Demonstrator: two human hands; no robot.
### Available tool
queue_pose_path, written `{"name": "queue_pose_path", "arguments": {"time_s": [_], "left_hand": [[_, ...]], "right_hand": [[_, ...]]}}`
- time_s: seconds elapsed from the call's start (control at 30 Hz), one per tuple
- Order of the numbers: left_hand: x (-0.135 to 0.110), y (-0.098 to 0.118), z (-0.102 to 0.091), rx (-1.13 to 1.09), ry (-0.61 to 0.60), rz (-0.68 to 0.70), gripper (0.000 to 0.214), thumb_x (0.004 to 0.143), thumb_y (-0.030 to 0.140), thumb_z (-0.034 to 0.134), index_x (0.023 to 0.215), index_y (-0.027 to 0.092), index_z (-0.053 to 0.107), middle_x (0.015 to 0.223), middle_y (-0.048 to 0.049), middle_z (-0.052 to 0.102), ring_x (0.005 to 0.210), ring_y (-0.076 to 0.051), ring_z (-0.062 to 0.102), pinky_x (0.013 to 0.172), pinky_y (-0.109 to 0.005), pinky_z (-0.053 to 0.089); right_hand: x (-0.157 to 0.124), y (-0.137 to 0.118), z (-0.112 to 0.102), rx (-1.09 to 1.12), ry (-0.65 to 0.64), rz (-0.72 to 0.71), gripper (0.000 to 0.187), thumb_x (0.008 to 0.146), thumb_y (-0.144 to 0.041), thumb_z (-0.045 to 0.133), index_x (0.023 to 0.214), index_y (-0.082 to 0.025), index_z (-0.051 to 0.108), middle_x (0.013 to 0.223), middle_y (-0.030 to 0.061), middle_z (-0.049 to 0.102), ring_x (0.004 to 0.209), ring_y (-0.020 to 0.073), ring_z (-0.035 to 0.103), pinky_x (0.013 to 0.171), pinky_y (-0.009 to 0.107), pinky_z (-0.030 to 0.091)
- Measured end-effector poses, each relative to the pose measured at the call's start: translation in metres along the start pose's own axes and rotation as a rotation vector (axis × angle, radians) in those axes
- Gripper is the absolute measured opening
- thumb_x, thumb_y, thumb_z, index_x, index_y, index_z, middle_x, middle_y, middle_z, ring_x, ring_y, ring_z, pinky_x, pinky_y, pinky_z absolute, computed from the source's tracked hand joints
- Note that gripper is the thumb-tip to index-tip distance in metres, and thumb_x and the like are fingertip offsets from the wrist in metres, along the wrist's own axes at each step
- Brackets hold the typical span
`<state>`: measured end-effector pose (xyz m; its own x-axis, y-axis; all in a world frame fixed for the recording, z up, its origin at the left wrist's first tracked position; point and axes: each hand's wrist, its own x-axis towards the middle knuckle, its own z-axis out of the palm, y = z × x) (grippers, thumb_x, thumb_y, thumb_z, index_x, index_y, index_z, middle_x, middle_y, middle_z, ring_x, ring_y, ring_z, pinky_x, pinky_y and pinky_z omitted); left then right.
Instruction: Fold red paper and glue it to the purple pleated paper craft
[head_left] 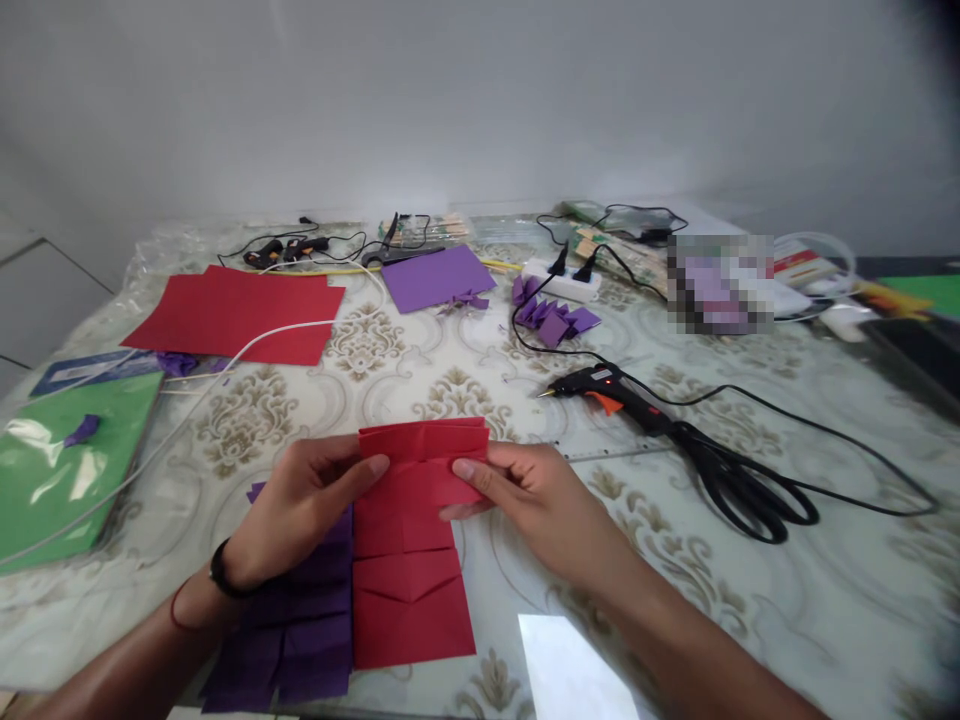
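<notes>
My left hand (304, 505) and my right hand (525, 495) both pinch the top of a folded red paper sheet (412, 560) that lies on the table in front of me. Each hand's thumb presses on the upper fold, the left one on the left side and the right one on the right side. A creased purple paper sheet (300, 630) lies partly under my left wrist, touching the red sheet's left edge.
A black glue gun (611, 390) with a coiled cord (750, 490) lies at right. Flat red paper (232, 315), purple paper (435, 277), folded purple pieces (551, 318), a power strip (562, 280) and a green packet (52, 470) sit around the patterned table (750, 620).
</notes>
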<state>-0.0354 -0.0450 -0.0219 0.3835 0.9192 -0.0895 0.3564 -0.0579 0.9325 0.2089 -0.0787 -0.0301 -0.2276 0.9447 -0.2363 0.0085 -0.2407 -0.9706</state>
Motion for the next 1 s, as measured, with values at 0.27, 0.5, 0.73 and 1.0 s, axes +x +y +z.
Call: {"name": "queue_pose_path", "arguments": {"time_s": [0.27, 0.5, 0.73, 1.0], "left_hand": [[0.009, 0.007, 0.001, 0.375, 0.141, 0.338, 0.012, 0.097, 0.032, 0.070, 0.092, 0.025, 0.077, 0.103, -0.0019, 0.074, 0.093, -0.016, 0.071, 0.085, -0.028, 0.056], [0.017, 0.002, -0.002, 0.250, 0.070, 0.008, 0.024, 0.093, 0.043, 0.067, 0.098, 0.020, 0.069, 0.066, 0.0037, 0.067, 0.060, -0.012, 0.057, 0.054, -0.022, 0.039], [0.028, -0.002, -0.006, 0.430, -0.122, 0.067, 0.016, 0.094, 0.033, 0.058, 0.093, 0.019, 0.066, 0.076, 0.0012, 0.063, 0.066, -0.014, 0.058, 0.062, -0.024, 0.045], [0.036, 0.006, 0.007, 0.692, -0.252, 0.158, 0.011, 0.085, 0.018, 0.065, 0.075, 0.020, 0.061, 0.071, 0.0009, 0.059, 0.068, -0.018, 0.056, 0.067, -0.029, 0.040]], "right_hand": [[0.004, 0.012, 0.001, -0.065, -0.030, -0.068, 0.026, 0.100, -0.046, 0.065, 0.107, -0.021, 0.069, 0.089, 0.0019, 0.076, 0.081, 0.0228, 0.081, 0.075, 0.032, 0.060], [0.008, 0.020, 0.000, -0.828, 0.227, -0.656, 0.038, 0.090, -0.028, 0.082, 0.125, -0.022, 0.067, 0.127, 0.0139, 0.066, 0.117, 0.0317, 0.061, 0.103, 0.051, 0.053], [0.010, 0.024, 0.005, -1.225, -0.043, -0.765, 0.035, 0.094, -0.016, 0.071, 0.128, -0.019, 0.073, 0.130, 0.0142, 0.064, 0.118, 0.0328, 0.052, 0.102, 0.051, 0.048], [0.020, 0.038, 0.008, -1.334, -0.047, -0.910, 0.012, 0.102, -0.014, 0.064, 0.106, -0.016, 0.075, 0.101, 0.0082, 0.073, 0.102, 0.0248, 0.060, 0.091, 0.042, 0.044]]}}
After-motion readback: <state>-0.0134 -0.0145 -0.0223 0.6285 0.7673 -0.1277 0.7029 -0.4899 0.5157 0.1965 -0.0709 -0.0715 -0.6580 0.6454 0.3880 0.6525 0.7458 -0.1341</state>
